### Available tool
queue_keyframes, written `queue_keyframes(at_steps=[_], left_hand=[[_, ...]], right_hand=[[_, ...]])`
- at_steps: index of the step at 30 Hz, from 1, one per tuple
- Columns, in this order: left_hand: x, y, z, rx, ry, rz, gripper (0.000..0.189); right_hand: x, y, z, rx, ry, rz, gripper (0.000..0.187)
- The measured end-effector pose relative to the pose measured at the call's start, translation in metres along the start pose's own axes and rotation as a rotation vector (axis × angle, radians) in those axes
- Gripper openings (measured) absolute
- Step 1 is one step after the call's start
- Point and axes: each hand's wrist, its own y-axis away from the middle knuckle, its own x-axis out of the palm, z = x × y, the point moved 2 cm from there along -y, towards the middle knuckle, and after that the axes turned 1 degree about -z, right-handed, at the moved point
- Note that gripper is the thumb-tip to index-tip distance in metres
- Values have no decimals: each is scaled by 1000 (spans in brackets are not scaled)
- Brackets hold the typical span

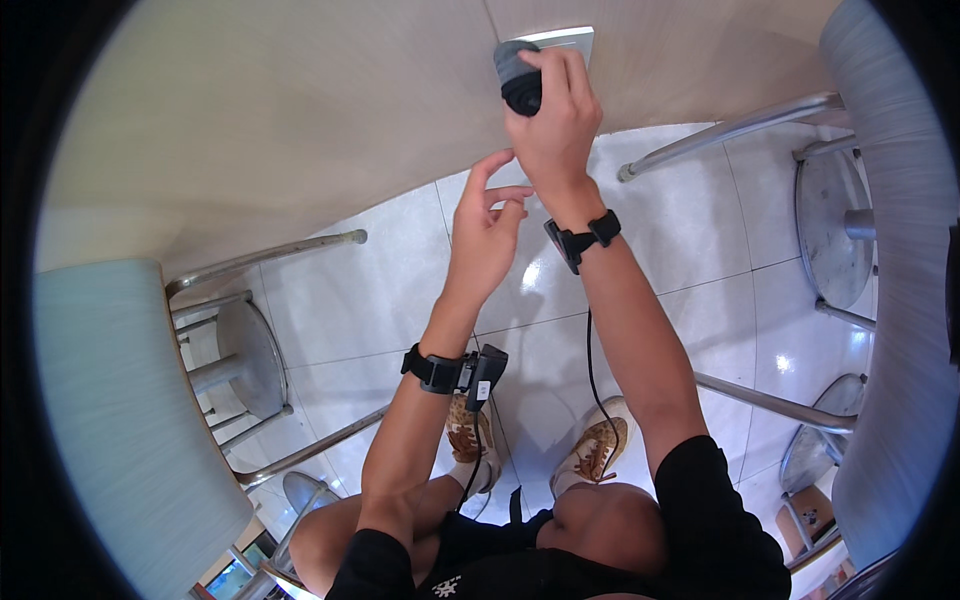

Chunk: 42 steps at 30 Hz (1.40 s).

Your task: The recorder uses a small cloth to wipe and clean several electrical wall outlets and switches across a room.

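Observation:
My right hand grips a rolled-up grey and black cloth bundle at the wall. Behind this hand is a pale wall plate, partly covered by the fingers and the bundle; what it carries cannot be made out. Lower and to the left is my left hand, with nothing in it. Its fingers are bent and apart, close to the right wrist. A black strap with a small device circles my left forearm, and another black strap is on my right wrist, each with a cable hanging down.
A beige wall rises in front of me above the white tiled floor. A pale tabletop stands at left, another at right. Metal legs and round stool seats show beneath them. My shoes are below.

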Motion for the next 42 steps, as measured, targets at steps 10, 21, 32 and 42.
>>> queue_keyframes(at_steps=[10, 21, 32, 42], left_hand=[[-7, -5, 5, -25, -43, -13, 56], [4, -8, 17, -24, -82, 13, 58], [6, -56, -12, 210, -148, 38, 69], [0, -29, -5, 160, -245, -6, 60]], right_hand=[[5, 38, -22, 175, -79, 22, 37], [-10, 36, -50, 208, -108, -64, 36], [-19, -1, -26, -15, -87, -88, 37], [-25, 6, -33, 126, -111, -184, 38]])
